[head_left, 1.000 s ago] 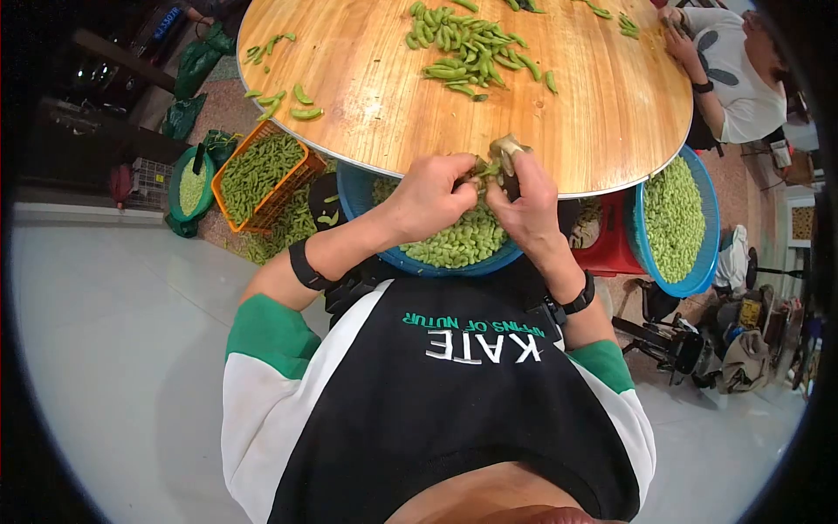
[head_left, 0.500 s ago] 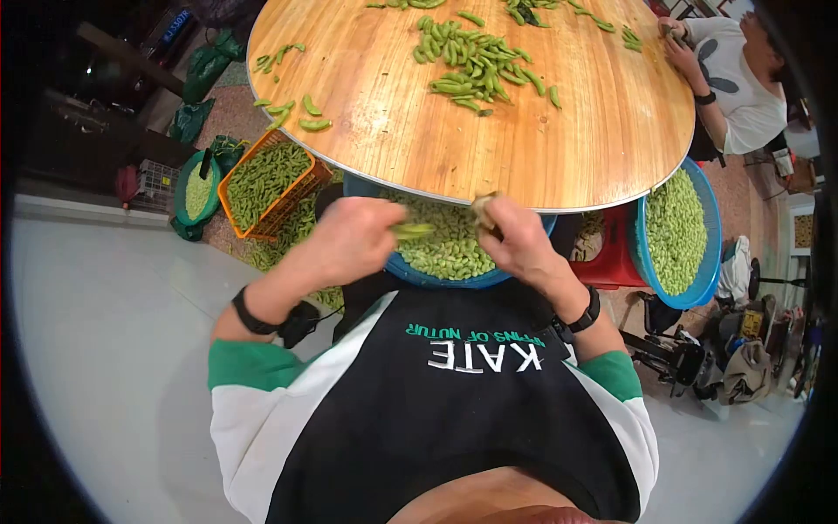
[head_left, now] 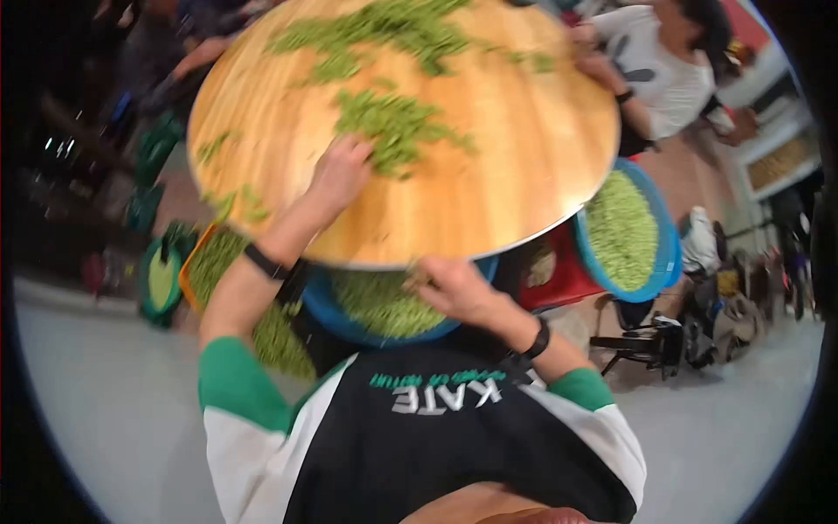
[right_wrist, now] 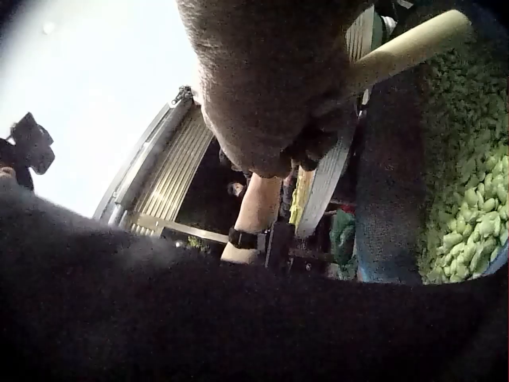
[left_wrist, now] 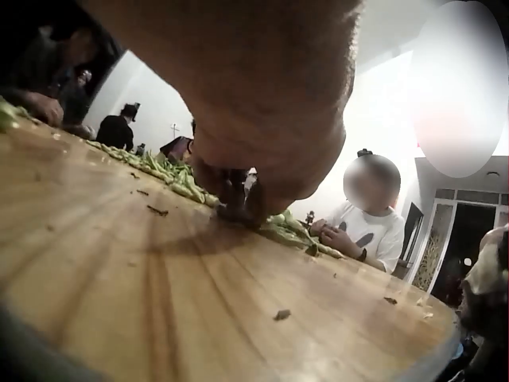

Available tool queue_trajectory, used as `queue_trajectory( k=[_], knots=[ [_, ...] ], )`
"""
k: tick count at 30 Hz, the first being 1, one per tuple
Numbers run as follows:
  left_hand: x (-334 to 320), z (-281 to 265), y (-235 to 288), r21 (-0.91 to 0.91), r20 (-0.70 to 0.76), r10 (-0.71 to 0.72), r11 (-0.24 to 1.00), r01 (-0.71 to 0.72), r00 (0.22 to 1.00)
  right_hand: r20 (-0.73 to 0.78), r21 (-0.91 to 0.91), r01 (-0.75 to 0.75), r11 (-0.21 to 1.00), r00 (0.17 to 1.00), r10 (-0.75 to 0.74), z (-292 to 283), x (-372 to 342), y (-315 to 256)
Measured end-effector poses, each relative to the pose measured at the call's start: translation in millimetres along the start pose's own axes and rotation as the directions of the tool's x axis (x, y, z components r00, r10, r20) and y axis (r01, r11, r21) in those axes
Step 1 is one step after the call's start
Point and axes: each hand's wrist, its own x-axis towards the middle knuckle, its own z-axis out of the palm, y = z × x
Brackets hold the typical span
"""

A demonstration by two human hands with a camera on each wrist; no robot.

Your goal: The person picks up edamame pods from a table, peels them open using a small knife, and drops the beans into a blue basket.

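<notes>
On the round wooden table, a heap of green soybean pods (head_left: 388, 127) lies spread out. My left hand (head_left: 340, 170) reaches to the heap's near left edge, fingers bent down onto the pods. In the left wrist view its fingertips (left_wrist: 238, 208) come down right by the tabletop; I cannot tell whether they pinch a pod. My right hand (head_left: 458, 286) is curled near the table's front edge, above a blue basin (head_left: 349, 330) of shelled beans (head_left: 393, 314). A pale tube-like piece (right_wrist: 413, 52) sticks out from it over the beans. Nothing else shows in its fingers.
More pods (head_left: 375, 31) lie farther back on the table. A second blue basin of beans (head_left: 621, 231) stands on the right. An orange crate (head_left: 188, 271) and green bowl (head_left: 160, 284) stand on the left. Another person (head_left: 655, 74) sits at the right side.
My left hand has left the space above the basin, where it held green pods, and moved forward to the heap. My right hand stays by the table's edge. The head view has shifted.
</notes>
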Motion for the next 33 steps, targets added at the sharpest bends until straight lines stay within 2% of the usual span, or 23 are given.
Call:
queue_trajectory(
  k=[1,2,3,5,6,8,9,10,11,12,13,14,15,16,17,18,21,23,25,29,33],
  knots=[
    [5,4,0,-0.005,-0.017,0.013,1.0,-0.013,1.0,-0.022,0.036,-0.071,0.997,0.997,0.072,-2,-2,0],
    [6,5,-1,-0.009,-0.032,0.021,1.0,-0.021,0.999,-0.06,0.134,-0.046,0.99,0.997,0.054,-1,-1,3],
    [8,4,1,0.019,-0.011,-0.003,1.0,0.003,1.0,-0.052,0.092,-0.05,0.994,0.997,0.055,-3,0,3],
    [12,-3,11,0.036,-0.109,0.094,0.995,-0.091,0.99,0.077,0.033,-0.067,0.997,0.995,0.064,-10,1,0],
    [7,-6,14,0.028,-0.12,0.116,0.993,-0.113,0.986,0.092,0.009,0.007,1.0,0.996,-0.008,-8,0,2],
    [0,-11,20,-0.236,0.054,-0.042,0.97,0.054,0.998,0.082,0.026,-0.002,1.0,0.997,0.0,-6,1,4],
    [-2,-15,26,-0.241,0.062,-0.036,0.969,0.05,0.997,0.077,0.026,-0.012,1.0,0.997,0.01,-6,2,6],
    [-6,-21,35,-0.474,0.154,-0.149,0.856,0.205,0.977,0.013,0.114,-0.047,0.992,0.999,0.046,-5,3,8],
    [-11,-27,46,-0.652,0.278,-0.236,0.666,0.364,0.931,-0.045,0.21,-0.081,0.974,0.995,0.092,-4,4,8],
    [-14,-35,59,-0.642,0.307,-0.244,0.661,0.389,0.92,-0.205,0.191,0.029,0.981,0.979,0.01,-3,7,9],
    [-14,-45,73,-0.745,0.396,-0.286,0.456,0.487,0.873,-0.15,0.356,-0.17,0.919,0.96,0.236,-4,8,9],
    [-18,-51,82,-0.793,0.484,-0.327,0.226,0.565,0.812,-0.043,0.504,-0.357,0.786,0.899,0.435,-4,8,9],
    [-23,-50,83,-0.803,0.488,-0.296,0.216,0.555,0.821,0.104,0.725,-0.463,0.511,0.806,0.582,-17,16,-8],
    [-29,-47,85,-0.813,0.492,-0.271,0.199,0.548,0.828,0.141,0.776,-0.456,0.437,0.799,0.584,-18,18,-8],
    [-34,-47,90,-0.815,0.521,-0.257,0.133,0.564,0.814,0.106,0.886,-0.33,0.325,0.828,0.551,-11,16,-3],
    [-37,-47,95,-0.823,0.534,-0.238,0.072,0.563,0.811,0.081,0.899,-0.295,0.322,0.838,0.54,-15,20,-11],
    [-48,-41,102,-0.809,0.551,-0.236,0.084,0.582,0.8,0.146,0.949,-0.254,0.186,0.879,0.454,-16,21,-13],
    [-51,-34,101,-0.857,0.503,-0.203,0.004,0.515,0.84,0.162,0.958,-0.245,0.147,0.891,0.425,-14,20,-12],
    [-51,-35,100,-0.858,0.493,-0.223,0.033,0.512,0.841,0.169,0.967,-0.232,0.102,0.89,0.423,-14,19,-12],
    [-52,-36,99,-0.849,0.491,-0.238,0.083,0.521,0.838,0.161,0.972,-0.213,0.097,0.909,0.384,-14,15,-13],
    [-53,-40,106,-0.873,0.448,-0.218,0.103,0.477,0.867,0.138,0.962,-0.22,0.164,0.904,0.405,-13,14,-13]
  ],
)
